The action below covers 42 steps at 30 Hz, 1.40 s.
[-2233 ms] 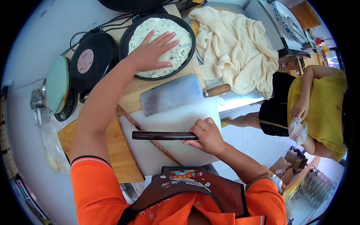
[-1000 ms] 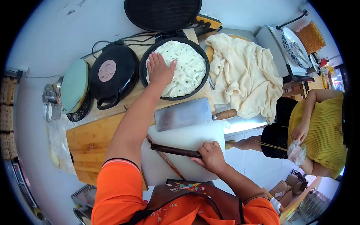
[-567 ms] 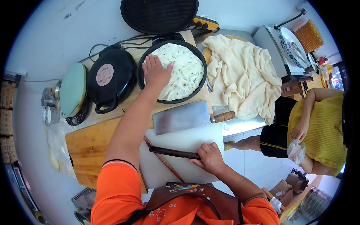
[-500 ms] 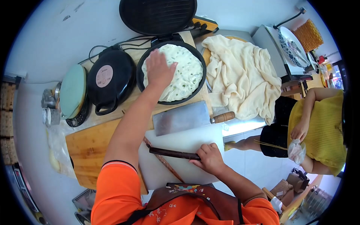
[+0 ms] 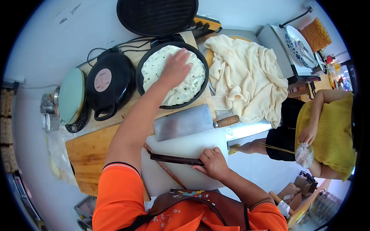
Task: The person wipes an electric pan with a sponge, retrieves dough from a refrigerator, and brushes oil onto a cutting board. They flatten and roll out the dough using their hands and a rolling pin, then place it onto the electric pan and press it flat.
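Note:
My left hand (image 5: 176, 69) lies flat, fingers stretched out, over the upper right of a pale round dough flatbread (image 5: 156, 71) with green flecks. The dough fills the black pan (image 5: 207, 73) of an electric griddle whose lid (image 5: 158, 17) is raised. My right hand (image 5: 212, 163) is closed around one end of a dark rolling pin (image 5: 173, 158), above a white cutting board (image 5: 192, 140). Beneath the pin, a thinner brown stick (image 5: 169, 173) lies slanted across the board. A cleaver (image 5: 185, 123) with a wooden handle lies between board and griddle.
Rumpled cream cloth (image 5: 246, 73) covers something at the right. Left of the griddle stand a closed black griddle (image 5: 115, 84) and a pale green one (image 5: 72, 94). A wooden board (image 5: 90, 154) lies nearer. A person in a yellow top (image 5: 327, 134) stands at the right, holding a plastic bag (image 5: 304, 155).
My left hand has moved right across the dough, from its upper left to its upper right. My right hand still holds the rolling pin. The whole view has shifted slightly.

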Each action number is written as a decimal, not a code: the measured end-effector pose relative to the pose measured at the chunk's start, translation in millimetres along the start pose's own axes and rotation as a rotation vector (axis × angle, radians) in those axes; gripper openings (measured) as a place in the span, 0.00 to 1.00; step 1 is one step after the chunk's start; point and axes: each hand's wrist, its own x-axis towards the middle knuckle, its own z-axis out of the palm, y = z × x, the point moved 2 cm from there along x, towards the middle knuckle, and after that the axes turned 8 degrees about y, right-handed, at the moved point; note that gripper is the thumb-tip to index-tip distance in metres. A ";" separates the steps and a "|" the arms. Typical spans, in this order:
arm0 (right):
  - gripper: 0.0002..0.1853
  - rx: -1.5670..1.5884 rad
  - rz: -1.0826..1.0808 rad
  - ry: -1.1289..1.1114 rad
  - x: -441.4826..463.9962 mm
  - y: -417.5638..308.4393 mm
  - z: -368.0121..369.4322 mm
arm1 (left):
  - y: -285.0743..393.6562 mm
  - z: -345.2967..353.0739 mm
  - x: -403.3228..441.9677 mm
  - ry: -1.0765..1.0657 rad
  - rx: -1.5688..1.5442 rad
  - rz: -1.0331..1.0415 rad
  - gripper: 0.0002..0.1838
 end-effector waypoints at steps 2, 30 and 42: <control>0.20 -0.005 0.000 -0.002 0.3 0.7 -0.7 | -17.7 -7.5 4.1 0.052 0.169 -0.088 0.30; 0.21 -0.020 -0.008 -0.016 -1.0 0.6 -0.6 | -35.3 -150.8 -89.8 -0.446 0.579 0.258 0.25; 0.17 -0.125 0.099 0.082 -2.0 -4.1 1.3 | -55.1 -133.0 -85.5 -0.327 0.658 0.259 0.24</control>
